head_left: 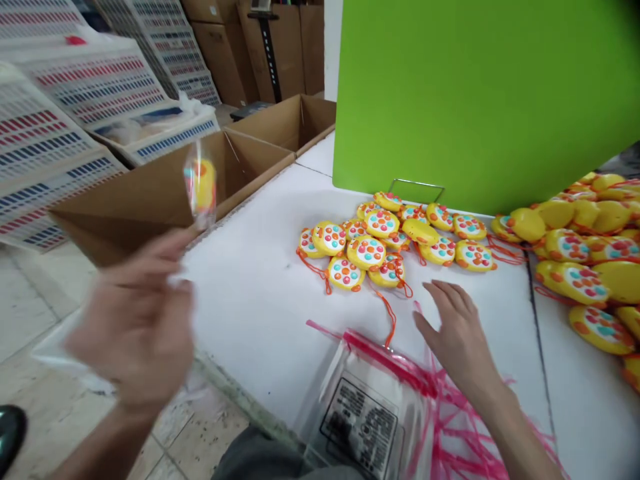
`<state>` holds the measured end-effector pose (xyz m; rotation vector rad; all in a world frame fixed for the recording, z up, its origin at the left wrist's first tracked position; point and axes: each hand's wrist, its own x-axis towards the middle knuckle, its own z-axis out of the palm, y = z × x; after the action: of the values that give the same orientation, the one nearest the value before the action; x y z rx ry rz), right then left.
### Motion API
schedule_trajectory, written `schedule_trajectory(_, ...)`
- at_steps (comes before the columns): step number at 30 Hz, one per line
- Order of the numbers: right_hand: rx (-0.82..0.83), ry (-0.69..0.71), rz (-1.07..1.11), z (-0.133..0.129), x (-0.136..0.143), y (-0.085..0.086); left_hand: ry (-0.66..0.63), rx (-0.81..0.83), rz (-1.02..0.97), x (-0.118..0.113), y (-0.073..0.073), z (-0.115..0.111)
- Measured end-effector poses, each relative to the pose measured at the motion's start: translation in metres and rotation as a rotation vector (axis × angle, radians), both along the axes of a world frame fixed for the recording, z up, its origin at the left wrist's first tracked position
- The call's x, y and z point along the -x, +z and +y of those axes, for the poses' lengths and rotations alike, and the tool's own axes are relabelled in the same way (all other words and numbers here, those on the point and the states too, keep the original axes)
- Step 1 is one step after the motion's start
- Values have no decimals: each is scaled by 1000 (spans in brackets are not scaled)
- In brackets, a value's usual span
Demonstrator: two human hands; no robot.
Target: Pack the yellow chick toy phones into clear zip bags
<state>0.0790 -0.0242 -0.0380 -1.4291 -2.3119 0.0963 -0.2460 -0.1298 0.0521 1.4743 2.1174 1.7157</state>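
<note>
A clear bag with a yellow toy in it (203, 185) is at the fingertips of my left hand (143, 313), which is blurred and raised by the open cardboard box. Whether those fingers still grip the bag cannot be made out. My right hand (453, 327) hovers over the white table with its fingers apart and nothing in them. Just beyond it lies a cluster of yellow toys with coloured dots (367, 252) and orange cords. Below, clear plastic pouches with pink edges (363, 407) lie at the table's near edge, beside tangled pink strips (465, 433).
A cardboard box (113, 200) stands left of the white table (250, 267), with another box (280, 123) behind. A green panel (465, 93) rises at the back. More yellow toys (580, 280) are heaped right. White crates (65, 127) are stacked at the far left.
</note>
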Motion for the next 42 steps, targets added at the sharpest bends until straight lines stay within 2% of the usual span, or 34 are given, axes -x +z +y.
schedule_trajectory(1, 17, 34, 14, 12, 19, -1, -144, 110, 51, -14, -11, -4)
schedule_trajectory(3, 85, 90, 59, 33, 58, -1, -590, 298, 182, -51, -43, -13)
schedule_trajectory(4, 109, 112, 79, 42, 75, -2, -754, 305, 253, -71, -62, -18)
schedule_trajectory(6, 157, 149, 122, 58, 100, -3, -914, 403, 360, -107, -95, -25)
schedule_trajectory(7, 181, 159, 147, 63, 107, -3, -951, 448, 418, -120, -108, -28)
schedule_trajectory(10, 296, 126, 285, 70, 108, 0, -1010, 499, 573, -139, -128, -32)
schedule_trajectory(13, 463, 39, 480, 61, 90, 8, -1035, 487, 660, -138, -131, -33)
schedule_trajectory(18, 816, 33, 763, 22, 51, 16, -985, 481, 658, -138, -130, -28)
schedule_trajectory(22, 1077, -174, 1242, -14, 36, 13, -952, 463, 651, -142, -129, -25)
schedule_trajectory(24, 1119, -257, 1417, -31, 33, 11, -953, 459, 652, -144, -129, -23)
schedule_trajectory(26, 1125, -324, 1469, -47, 32, 9, -943, 468, 648, -146, -130, -22)
schedule_trajectory(29, 1106, -395, 1375, -68, 28, 6, -927, 468, 661, -147, -131, -20)
schedule_trajectory(33, 889, -318, 1008, -89, 16, 8, -923, 424, 664, -146, -130, -22)
schedule_trajectory(37, 710, -291, 717, -106, 3, 13, -960, 484, 465, -141, -125, -25)
schedule_trajectory(42, 759, -266, 577, -125, -12, 15, -972, 545, 249, -132, -126, -28)
